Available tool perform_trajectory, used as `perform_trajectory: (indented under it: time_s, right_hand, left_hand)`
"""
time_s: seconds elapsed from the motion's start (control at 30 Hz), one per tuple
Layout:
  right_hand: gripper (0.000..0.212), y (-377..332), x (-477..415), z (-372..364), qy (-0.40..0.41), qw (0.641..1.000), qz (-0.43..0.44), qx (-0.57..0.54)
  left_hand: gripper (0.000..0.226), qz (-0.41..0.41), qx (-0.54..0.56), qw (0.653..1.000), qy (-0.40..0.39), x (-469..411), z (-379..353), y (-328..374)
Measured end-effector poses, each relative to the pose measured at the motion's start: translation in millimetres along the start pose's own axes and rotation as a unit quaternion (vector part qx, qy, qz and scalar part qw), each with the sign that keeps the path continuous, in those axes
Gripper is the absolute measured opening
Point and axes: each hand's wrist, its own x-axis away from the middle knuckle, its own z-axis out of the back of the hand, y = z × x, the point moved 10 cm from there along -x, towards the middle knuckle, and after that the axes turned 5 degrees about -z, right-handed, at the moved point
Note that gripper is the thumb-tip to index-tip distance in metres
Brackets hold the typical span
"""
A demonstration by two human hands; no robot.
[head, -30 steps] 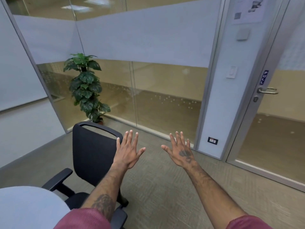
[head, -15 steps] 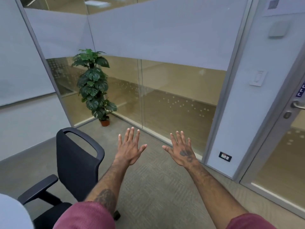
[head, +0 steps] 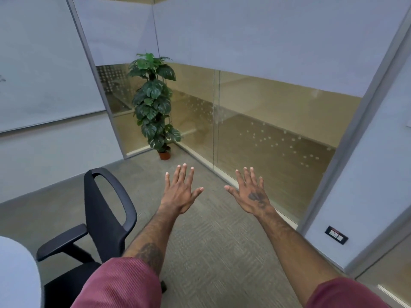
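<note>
From the head camera, both arms reach forward over the grey-green patterned carpet (head: 211,252), backs of the hands up. The left hand (head: 180,194) is flat, its fingers (head: 182,176) straight and spread, gripping nothing. The right hand (head: 252,195) (a dark tattoo on its back) is the same, fingers (head: 246,178) splayed and holding nothing. The two hands are near each other, thumbs pointing inward, not touching.

The black mesh-backed office chair (head: 104,216) stands near and left of the left forearm, apart from the hand, its backrest upright and one padded armrest (head: 62,241) pointing left. A pale round surface (head: 15,274) shows at the near left corner, just beside the chair.

In the far corner, a tall green leafy plant in a small terracotta pot (head: 164,155) stands on the carpet, well apart from the hands. A glass partition with a frosted upper band (head: 266,130) runs from it along the right. A black wall socket (head: 336,234) sits low on the right. Maroon ribbed sleeves (head: 120,283) cover the upper arms.
</note>
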Motion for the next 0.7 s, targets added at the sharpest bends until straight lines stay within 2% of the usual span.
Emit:
perform_trajectory:
  time_s: [0.47, 0.7]
  right_hand:
    - [0.088, -41.3, -181.5, -13.4, 0.0, 1.0, 0.023, -0.006]
    - [0.089, -77.4, -259.4, -25.4, -0.007, 0.999, 0.048, -0.016]
  left_hand:
    - [0.081, 0.036, -0.002, 0.999, 0.024, -146.6, -2.4, -104.2]
    - [0.081, 0.053, 0.0, 0.999, 0.013, -194.1, -14.2, -148.7]
